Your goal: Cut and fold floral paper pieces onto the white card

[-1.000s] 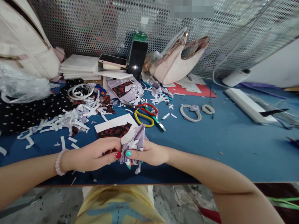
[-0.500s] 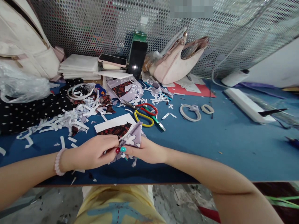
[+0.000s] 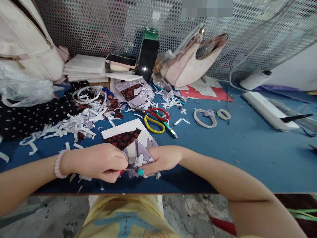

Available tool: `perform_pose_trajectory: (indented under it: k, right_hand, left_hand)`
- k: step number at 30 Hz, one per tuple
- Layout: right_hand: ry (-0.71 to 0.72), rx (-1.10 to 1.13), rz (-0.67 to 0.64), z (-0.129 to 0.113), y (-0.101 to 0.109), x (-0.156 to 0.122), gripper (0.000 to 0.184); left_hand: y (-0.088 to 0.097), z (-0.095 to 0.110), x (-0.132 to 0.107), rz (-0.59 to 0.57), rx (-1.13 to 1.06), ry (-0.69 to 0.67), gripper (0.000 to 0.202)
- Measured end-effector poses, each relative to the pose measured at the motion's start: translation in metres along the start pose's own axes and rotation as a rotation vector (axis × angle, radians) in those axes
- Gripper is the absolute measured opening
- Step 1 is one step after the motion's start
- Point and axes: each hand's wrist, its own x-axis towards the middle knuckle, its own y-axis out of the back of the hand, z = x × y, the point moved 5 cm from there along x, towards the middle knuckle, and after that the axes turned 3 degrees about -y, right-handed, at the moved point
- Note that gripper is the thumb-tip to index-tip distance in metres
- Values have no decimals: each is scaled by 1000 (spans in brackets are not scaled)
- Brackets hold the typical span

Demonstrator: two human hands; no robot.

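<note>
My left hand (image 3: 99,162) is closed in a pinch on the edge of a lilac fabric piece (image 3: 141,159) with white flowers. My right hand (image 3: 163,159) grips the same fabric, its turquoise-nailed thumb on top and the other fingers hidden beneath. Between the hands the fabric is folded and slanted, with a pale strip (image 3: 131,152) showing. Just beyond them, partly under the fabric, a white card (image 3: 111,129) carries a dark red-and-black floral patch (image 3: 122,139). Scissors (image 3: 155,127) with one red and one yellow handle lie behind the card, over a green cutter (image 3: 170,130).
Paper and fabric scraps (image 3: 84,124) heap at the left beside a black dotted cloth (image 3: 15,122). Tape rolls (image 3: 204,123) lie to the right. A phone (image 3: 148,61) leans on a bottle at the back, near a pink handbag (image 3: 183,71). The table's front edge is close to my body.
My left hand has drawn slightly down and left from the right thumb, pulling at the fabric. The right hand has shifted a little right, and the pale strip is now exposed.
</note>
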Motion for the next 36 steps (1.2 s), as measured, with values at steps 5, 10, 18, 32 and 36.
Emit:
perform_pose_trajectory:
  k: [5,10,18,32,36]
  right_hand:
    - [-31,-254,-30,-1,9,-7,68]
    - [9,-322,-103,-5,12,-9,60]
    - [-80,-169,33,-4,22,-9,47]
    - [-11,17,439,-11,16,1,23]
    - [-42,-23,425,-9,13,2,49]
  left_hand:
    - [1,-2,-1,-12,51,-13,24]
    - [0,0,0,-26,110,-30,22]
    - [4,-14,-2,7,94,107,21]
    - [-8,-18,-5,143,484,326,19]
    - [-5,-8,-3,197,519,114,33]
